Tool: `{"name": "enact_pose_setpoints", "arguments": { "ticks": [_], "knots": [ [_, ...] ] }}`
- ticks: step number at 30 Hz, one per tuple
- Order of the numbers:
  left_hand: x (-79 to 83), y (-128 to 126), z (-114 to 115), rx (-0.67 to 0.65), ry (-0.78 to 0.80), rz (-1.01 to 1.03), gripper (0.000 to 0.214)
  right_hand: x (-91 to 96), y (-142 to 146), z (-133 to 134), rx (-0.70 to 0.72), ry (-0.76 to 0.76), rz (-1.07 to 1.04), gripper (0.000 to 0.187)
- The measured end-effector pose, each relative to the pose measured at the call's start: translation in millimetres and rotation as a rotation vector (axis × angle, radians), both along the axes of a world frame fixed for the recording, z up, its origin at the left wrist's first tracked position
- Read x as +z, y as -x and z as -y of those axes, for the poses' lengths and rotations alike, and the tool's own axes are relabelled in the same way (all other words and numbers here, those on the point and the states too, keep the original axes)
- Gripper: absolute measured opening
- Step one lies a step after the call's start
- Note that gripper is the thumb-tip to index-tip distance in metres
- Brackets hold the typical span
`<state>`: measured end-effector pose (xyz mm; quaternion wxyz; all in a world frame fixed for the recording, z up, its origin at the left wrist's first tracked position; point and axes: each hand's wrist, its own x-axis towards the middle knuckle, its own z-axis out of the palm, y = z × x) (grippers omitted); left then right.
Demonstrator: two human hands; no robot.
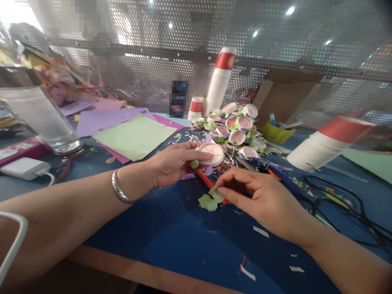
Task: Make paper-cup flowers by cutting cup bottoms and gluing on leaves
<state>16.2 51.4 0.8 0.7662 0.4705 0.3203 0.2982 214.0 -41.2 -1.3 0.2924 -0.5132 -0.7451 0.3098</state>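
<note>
Through the head camera I see the left forearm stretched from the lower left edge to the frame's centre, a silver bangle (118,185) around its wrist. The left hand (174,161) is closed on a white disc (213,154) with red lines, just above centre, thumb laid flat over its face and fingers tucked underneath. The right forearm slants up from the lower right corner; I see the right hand (257,194) bent inward, back upward, its thumb and forefinger pinched together on a green paper piece (210,202) below centre. I make out a red stick (204,178) between both hands, and a pile of similar discs (237,136) beyond them.
</note>
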Motion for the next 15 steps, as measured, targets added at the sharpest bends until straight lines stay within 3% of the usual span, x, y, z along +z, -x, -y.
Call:
{"name": "enact_pose_setpoints", "arguments": {
  "ticks": [9,15],
  "knots": [
    [5.7,0.0,2.3,-0.006,0.043,0.052,0.011,7.8,-5.9,-3.4,-0.094,0.070,-0.277,0.018],
    [6.0,0.2,2.2,-0.011,0.046,0.063,0.013,5.1,-6.7,-5.3,-0.098,0.111,-0.344,0.025]
  ]
}}
